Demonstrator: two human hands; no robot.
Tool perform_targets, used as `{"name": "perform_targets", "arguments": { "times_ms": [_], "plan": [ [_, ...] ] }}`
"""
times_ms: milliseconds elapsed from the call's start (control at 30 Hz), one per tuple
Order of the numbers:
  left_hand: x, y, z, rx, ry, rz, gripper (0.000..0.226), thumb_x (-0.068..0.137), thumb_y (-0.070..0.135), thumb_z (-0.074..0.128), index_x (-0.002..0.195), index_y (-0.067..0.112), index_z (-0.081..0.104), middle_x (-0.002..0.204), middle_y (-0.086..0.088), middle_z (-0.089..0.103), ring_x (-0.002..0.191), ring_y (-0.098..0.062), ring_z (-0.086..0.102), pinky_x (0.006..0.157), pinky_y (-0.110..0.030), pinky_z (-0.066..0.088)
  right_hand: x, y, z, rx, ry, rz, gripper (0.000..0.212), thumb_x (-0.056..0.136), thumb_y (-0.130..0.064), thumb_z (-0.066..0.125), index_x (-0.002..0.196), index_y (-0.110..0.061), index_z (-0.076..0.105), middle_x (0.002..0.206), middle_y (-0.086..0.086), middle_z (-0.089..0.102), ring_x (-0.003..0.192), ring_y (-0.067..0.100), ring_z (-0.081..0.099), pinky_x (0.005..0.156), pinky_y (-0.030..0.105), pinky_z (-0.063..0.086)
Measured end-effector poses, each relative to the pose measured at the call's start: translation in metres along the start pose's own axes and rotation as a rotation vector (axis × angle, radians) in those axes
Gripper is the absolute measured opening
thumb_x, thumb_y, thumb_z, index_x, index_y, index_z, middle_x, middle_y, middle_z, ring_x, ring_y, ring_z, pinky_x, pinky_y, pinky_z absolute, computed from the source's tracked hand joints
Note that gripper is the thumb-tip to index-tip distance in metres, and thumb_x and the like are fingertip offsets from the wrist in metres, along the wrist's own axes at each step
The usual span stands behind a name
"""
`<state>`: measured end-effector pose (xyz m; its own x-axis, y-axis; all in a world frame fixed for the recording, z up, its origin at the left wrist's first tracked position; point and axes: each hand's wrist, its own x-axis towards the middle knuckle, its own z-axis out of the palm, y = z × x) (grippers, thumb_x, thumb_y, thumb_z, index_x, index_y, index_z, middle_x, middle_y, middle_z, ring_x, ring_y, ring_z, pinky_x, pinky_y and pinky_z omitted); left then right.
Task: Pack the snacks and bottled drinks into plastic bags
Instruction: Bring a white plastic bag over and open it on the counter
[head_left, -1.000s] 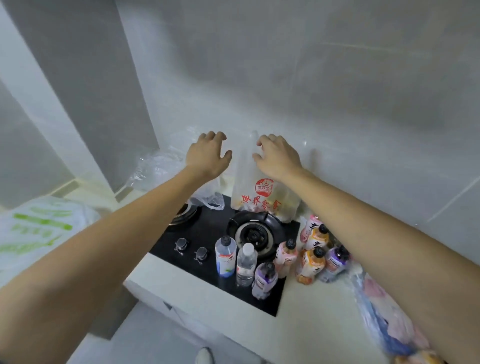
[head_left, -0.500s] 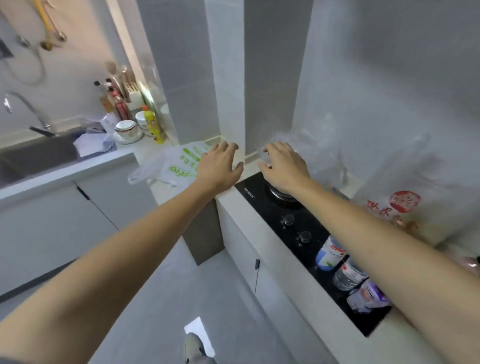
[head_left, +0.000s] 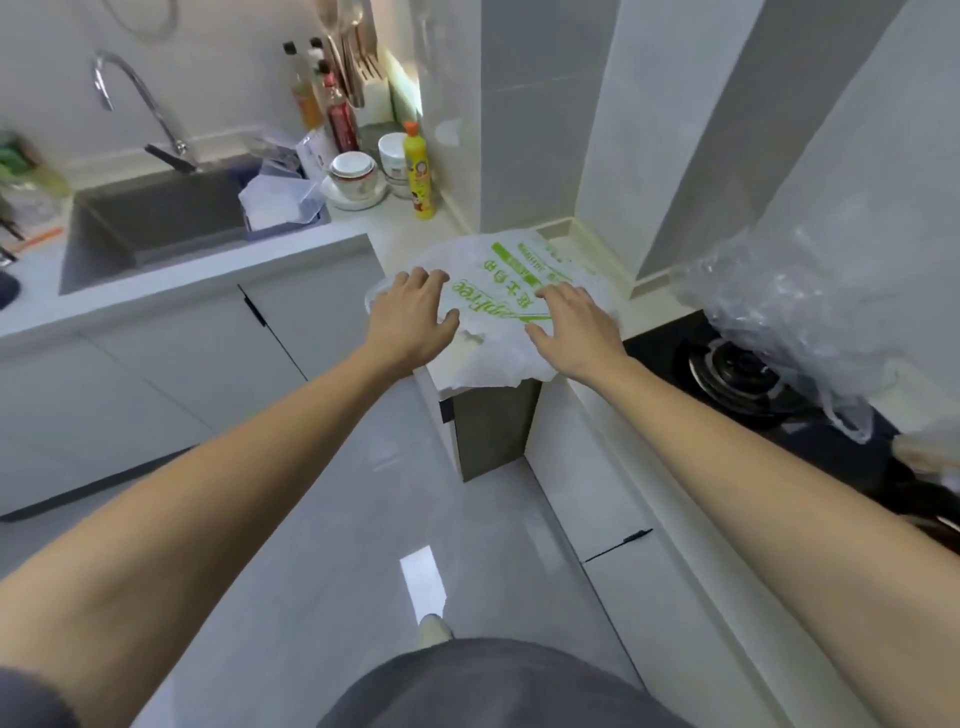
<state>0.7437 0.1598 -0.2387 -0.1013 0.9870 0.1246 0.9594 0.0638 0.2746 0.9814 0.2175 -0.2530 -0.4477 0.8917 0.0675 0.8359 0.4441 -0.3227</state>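
Lying flat on the bench corner, the green-printed plastic bag (head_left: 498, 291) overhangs the edge. The left hand (head_left: 410, 317) at 9 o'clock and right hand (head_left: 571, 332) at 3 o'clock rest on it with spread, loosely bent fingers, gripping nothing, probably to gather it.

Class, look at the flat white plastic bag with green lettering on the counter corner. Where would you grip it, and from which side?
Probably pinch the white plastic bag with green lettering at its near edge, which overhangs the pale counter, coming from the front: the rest lies flat, leaving little to grip. The left hand and right hand are already over it.
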Motion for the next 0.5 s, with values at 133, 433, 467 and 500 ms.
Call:
{"name": "perform_targets", "arguments": {
  "times_ms": [133,433,467,500],
  "plan": [
    [0.033,-0.045,0.020,-0.014,-0.053,-0.049,0.053,0.096,0.040,0.048,0.143,0.014,0.045,0.131,-0.012,0.055,0.124,-0.034,0.049,0.095,-0.048,0.047,0.032,-0.012,0.044,0.030,-0.087,0.001,0.054,0.101,-0.039,0.055,0.147,-0.011,0.046,0.144,0.006,0.052,0.133,0.028,0.045,0.100,0.048,0.047],
    [0.096,-0.132,0.073,0.090,-0.231,-0.239,0.054,0.097,0.038,0.049,0.145,0.014,0.042,0.133,-0.015,0.051,0.121,-0.035,0.048,0.089,-0.048,0.049,0.113,-0.020,0.123,-0.008,-0.297,-0.108,0.053,0.101,-0.039,0.057,0.147,-0.014,0.046,0.143,0.005,0.051,0.135,0.027,0.042,0.101,0.044,0.042],
    [0.102,-0.140,0.078,0.095,-0.272,-0.251,0.054,0.097,0.038,0.051,0.145,0.015,0.041,0.133,-0.014,0.050,0.121,-0.035,0.048,0.089,-0.049,0.049,0.121,-0.021,0.130,-0.019,-0.334,-0.123,0.054,0.101,-0.040,0.056,0.148,-0.014,0.045,0.143,0.006,0.050,0.135,0.028,0.042,0.101,0.044,0.041],
    [0.107,-0.147,0.082,0.090,-0.311,-0.255,0.055,0.096,0.038,0.053,0.145,0.015,0.041,0.135,-0.014,0.050,0.122,-0.035,0.047,0.090,-0.049,0.049,0.126,-0.021,0.137,-0.028,-0.367,-0.136,0.055,0.101,-0.040,0.056,0.148,-0.013,0.045,0.143,0.006,0.050,0.135,0.028,0.042,0.102,0.044,0.040]
  ]
}}
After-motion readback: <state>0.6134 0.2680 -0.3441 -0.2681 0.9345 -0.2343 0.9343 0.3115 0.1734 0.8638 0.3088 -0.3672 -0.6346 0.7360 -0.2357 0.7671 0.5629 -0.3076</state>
